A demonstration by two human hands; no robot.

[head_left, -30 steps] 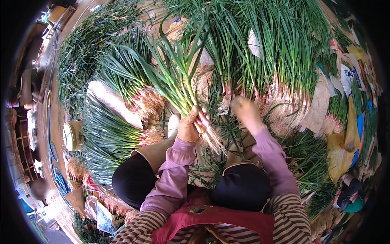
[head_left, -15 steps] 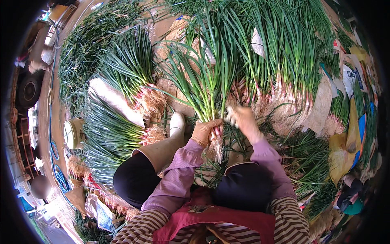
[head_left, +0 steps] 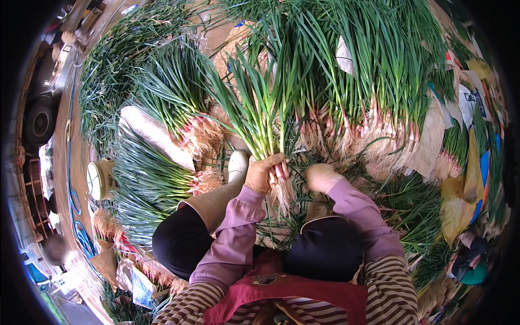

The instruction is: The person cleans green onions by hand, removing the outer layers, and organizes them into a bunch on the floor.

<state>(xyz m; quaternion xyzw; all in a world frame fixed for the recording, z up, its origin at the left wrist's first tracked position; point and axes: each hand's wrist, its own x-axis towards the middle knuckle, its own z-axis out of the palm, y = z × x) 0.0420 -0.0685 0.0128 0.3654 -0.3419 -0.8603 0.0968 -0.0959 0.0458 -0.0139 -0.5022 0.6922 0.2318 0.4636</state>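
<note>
On my head feed, I see the left hand (head_left: pixel 262 173) near the centre of the frame, clenched around a bunch of green onions (head_left: pixel 265 127). Its leaves fan toward the upper centre, and its pale roots hang below the grip. The right hand (head_left: pixel 320 177) is just right of centre, apart from the bunch, with its fingers curled; I cannot tell whether it grasps anything. Across the upper right I have a broad row of onions (head_left: pixel 382 70), roots toward me. Two heaps lie left of centre, an upper heap (head_left: pixel 170 89) and a lower heap (head_left: pixel 146 181), with a pale bucket (head_left: pixel 99 179) just beside the lower one. A blue hose (head_left: pixel 74 203) runs down the left side.
</note>
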